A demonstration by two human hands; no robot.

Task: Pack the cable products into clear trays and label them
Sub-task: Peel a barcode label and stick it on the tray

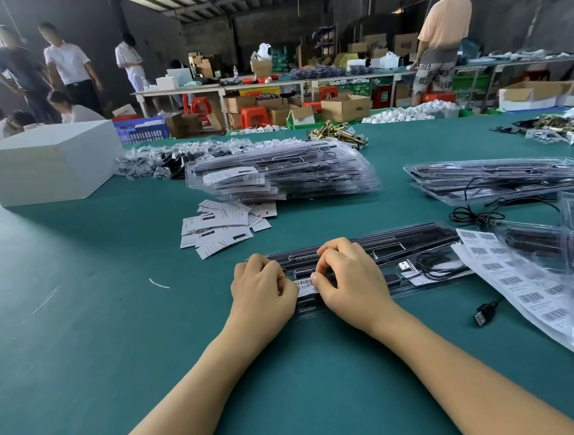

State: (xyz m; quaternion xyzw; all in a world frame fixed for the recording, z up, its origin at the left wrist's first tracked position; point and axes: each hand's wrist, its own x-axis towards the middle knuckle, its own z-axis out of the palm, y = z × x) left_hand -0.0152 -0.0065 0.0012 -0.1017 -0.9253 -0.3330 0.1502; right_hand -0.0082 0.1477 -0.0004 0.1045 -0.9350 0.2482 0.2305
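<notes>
Clear tray (401, 242) with black cable parts and a USB plug inside lies flat on the green table (80, 319), centre front. Barcode label (306, 286) sits on its left end, between both hands. Left hand (261, 284) has fingers curled, thumb at the label's left edge. Right hand (346, 271) curls over the tray, thumb on the label's right edge. Barcode label sheet (510, 278) just right of tray. Stack of packed trays (282, 173) behind, loose paper cards (221, 226) in front of it.
</notes>
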